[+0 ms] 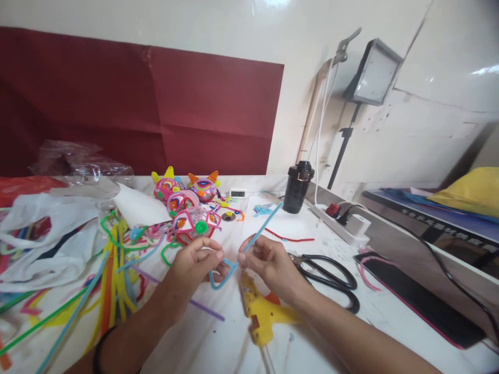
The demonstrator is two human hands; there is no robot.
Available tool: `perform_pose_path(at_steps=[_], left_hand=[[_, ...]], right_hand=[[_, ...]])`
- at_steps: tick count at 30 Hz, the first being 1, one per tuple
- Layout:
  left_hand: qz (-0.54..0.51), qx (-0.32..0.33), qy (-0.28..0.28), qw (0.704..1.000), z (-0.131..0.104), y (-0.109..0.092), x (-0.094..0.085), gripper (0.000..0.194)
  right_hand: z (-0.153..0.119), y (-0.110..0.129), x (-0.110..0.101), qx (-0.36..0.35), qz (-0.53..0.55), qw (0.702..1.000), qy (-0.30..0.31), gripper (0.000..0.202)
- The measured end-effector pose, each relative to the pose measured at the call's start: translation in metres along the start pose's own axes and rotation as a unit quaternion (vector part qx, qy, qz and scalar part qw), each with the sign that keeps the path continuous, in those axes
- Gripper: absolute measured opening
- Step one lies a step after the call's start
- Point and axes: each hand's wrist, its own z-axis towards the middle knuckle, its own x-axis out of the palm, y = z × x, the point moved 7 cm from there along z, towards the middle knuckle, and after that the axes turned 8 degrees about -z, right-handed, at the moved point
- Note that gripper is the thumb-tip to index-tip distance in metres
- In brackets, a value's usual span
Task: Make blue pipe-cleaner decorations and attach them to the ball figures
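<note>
A light blue pipe cleaner point(262, 231) is held between both hands over the table, its lower end bent into an angular loop. My left hand point(200, 262) pinches the loop at its left side. My right hand point(263, 257) pinches the stem just above the loop, and the straight end points up and to the right. Below my right hand lies a yellow glue gun point(259, 311). Black-handled scissors point(331, 272) rest to the right of it. Behind my left hand sit several decorated colourful figures point(197, 224) with pink trim.
Loose pipe cleaners point(113, 275) and white bags point(50, 234) spread over the left. Farther back stand a black cup point(298, 188) and a small clock point(237, 194). A power strip point(343, 228) and a dark phone-like slab point(421, 301) lie at the right. A red pipe cleaner point(288, 238) lies behind my right hand.
</note>
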Motion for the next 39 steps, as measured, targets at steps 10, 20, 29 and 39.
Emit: perform_pose_path(at_steps=[10,20,29,39], left_hand=[[-0.016,-0.009,0.012,1.000,-0.0016,0.0011,0.0002,0.018],[-0.051,-0.026,0.019,0.998,-0.0003,0.0045,-0.0025,0.019],[-0.079,-0.038,0.017,0.996,-0.0007,0.0054,-0.0023,0.020],[-0.085,-0.042,0.023,0.995,-0.0028,0.0049,-0.0007,0.018]], right_hand=[[-0.0008,-0.0009,-0.0016,0.005,0.030,0.999,-0.016,0.029],[0.0004,-0.0027,-0.0039,-0.007,0.032,0.999,-0.030,0.028],[-0.0006,-0.0025,-0.0062,-0.002,0.035,0.999,-0.042,0.031],[0.0018,-0.0075,-0.0076,-0.008,0.047,0.998,-0.052,0.033]])
